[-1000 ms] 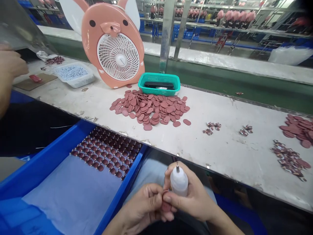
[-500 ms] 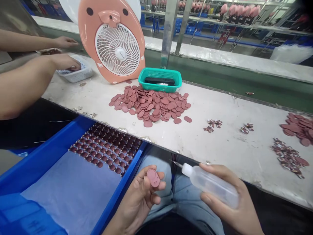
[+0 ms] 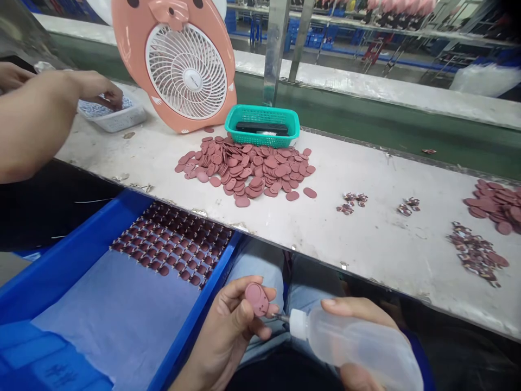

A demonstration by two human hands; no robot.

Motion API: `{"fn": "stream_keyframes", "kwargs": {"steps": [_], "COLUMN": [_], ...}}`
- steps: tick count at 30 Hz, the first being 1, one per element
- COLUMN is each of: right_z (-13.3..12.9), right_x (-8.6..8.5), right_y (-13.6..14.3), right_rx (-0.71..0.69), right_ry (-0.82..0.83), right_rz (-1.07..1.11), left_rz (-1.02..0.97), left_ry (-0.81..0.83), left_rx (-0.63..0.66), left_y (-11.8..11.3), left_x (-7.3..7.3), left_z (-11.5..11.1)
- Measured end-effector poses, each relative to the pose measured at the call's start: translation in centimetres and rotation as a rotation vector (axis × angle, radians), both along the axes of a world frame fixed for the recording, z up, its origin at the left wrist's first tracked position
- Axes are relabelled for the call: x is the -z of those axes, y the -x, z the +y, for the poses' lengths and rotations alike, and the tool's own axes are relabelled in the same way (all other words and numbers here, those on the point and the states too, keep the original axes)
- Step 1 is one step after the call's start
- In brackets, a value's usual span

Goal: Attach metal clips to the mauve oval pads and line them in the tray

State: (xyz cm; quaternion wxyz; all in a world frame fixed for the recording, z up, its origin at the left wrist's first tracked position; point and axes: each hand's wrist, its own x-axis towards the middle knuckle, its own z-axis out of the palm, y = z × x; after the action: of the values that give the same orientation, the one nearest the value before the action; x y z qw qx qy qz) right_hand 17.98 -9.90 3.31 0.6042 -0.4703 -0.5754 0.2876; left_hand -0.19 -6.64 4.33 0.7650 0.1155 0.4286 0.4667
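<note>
Between thumb and fingers, my left hand (image 3: 236, 320) holds a reddish-brown oval disc (image 3: 256, 300) with small holes near its lower end. My right hand (image 3: 366, 326) grips a translucent squeeze bottle (image 3: 358, 347) with a white cap and a thin needle tip. That tip points left and lies close to the disc's lower edge; whether it touches I cannot tell. On the bench beyond, a heap of similar oval discs (image 3: 252, 168) is spread in front of a green basket (image 3: 262, 125).
At left a blue bin (image 3: 195, 331) holds rows of dark red pieces on a sheet. A pink fan (image 3: 179, 65) stands on the bench (image 3: 325, 163). Small figured parts (image 3: 476, 252) and more discs (image 3: 494, 206) lie at right. A co-worker's hand (image 3: 97, 89) reaches into a white tray (image 3: 122, 117).
The squeeze bottle has moved down and its tip has come left, close to the disc in my left hand. The disc has turned slightly. The view has shifted a little.
</note>
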Motion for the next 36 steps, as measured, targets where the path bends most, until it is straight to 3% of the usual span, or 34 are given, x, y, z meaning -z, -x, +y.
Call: {"fn": "stream_keyframes", "kwargs": {"steps": [6, 19, 26, 36], "right_z": [0.4, 0.5, -0.1, 0.2], "right_x": [0.1, -0.4, -0.7, -1.0], "right_y": [0.3, -0.1, 0.1, -0.5], "right_rx": [-0.136, -0.087, -0.055, 0.098], "right_ry": [0.017, -0.019, 0.121, 0.037], "right_rz": [0.062, -0.029, 0.032, -0.082], "left_rz": [0.018, 0.014, -0.003, 0.019], "left_ry": [-0.012, -0.005, -0.001, 0.02], "left_rx": [0.007, 0.026, 0.017, 0.006], "left_y": [-0.1, 0.0, 0.2, 0.0], "left_x": [0.3, 0.1, 0.4, 0.1], "left_z": [-0.1, 0.0, -0.2, 0.0]}}
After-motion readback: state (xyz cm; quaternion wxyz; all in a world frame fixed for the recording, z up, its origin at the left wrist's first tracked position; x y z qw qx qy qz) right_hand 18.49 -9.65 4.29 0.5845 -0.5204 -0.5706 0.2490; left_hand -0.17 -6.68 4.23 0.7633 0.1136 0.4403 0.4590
